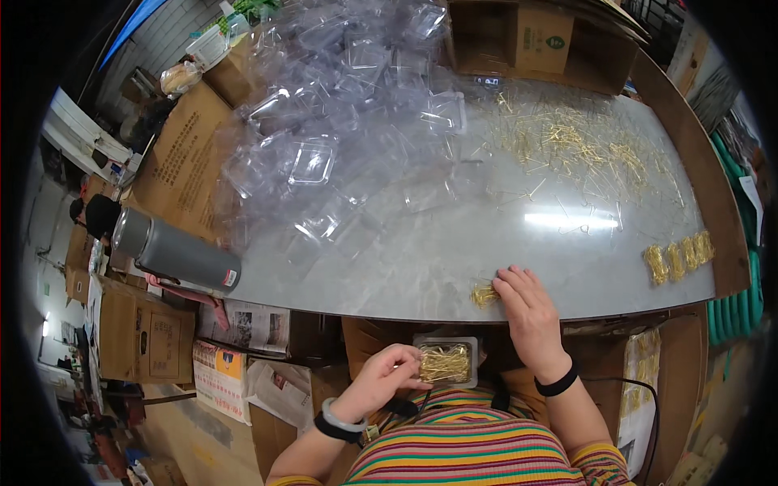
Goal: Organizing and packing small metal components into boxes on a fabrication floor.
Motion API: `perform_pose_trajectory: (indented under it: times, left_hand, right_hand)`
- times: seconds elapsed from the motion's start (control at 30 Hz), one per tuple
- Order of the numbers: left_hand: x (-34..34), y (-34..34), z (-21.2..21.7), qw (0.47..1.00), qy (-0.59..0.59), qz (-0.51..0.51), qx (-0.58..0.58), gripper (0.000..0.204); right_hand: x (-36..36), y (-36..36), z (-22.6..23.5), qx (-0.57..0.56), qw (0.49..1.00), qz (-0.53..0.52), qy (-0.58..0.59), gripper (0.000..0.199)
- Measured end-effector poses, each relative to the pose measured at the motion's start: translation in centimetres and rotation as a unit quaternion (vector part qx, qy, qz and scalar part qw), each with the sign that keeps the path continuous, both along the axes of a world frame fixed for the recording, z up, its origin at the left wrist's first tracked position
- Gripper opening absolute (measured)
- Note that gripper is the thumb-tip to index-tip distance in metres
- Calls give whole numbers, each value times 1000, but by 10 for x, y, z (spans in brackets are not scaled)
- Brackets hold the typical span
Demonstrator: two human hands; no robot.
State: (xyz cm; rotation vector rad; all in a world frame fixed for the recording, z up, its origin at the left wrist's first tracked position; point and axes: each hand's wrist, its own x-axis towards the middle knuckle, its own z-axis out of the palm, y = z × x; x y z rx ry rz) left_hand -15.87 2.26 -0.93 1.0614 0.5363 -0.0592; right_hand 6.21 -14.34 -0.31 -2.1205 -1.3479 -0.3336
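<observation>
On my lap sits a small clear plastic box (472, 374) holding gold wire hooks (444, 364). My left hand (382, 381) is closed at the box's left side, its thumb and fingers pinching the ends of the hooks. At the table's front edge, my right hand (531, 320) reaches over a small bundle of gold wire hooks (485, 294). The fingers of that hand are bent and close together, with the bundle against their left side; the underside of the grip is hidden.
Clear plastic boxes (314, 160) heap across the table's (381, 283) left and back. Loose gold hooks (579, 138) lie scattered at right; several bundles (679, 257) line the right edge. A grey bottle (182, 255) stands left. Cardboard walls (689, 154) border the table.
</observation>
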Motion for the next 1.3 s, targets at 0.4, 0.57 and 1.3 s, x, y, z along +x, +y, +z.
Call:
perform_pose_trajectory:
  times: [0.4,0.57,1.3]
  left_hand:
    - [45,-37,-20,991,-57,67,-102,11]
    - [32,-46,-22,992,-58,81,-74,12]
    - [115,-5,16,663,-215,-76,713,56]
  right_hand:
    - [-50,-23,-1,-19,996,85,10,33]
    - [-55,-28,-10,30,994,94,44,29]
    - [-12,10,9,153,973,-7,172,37]
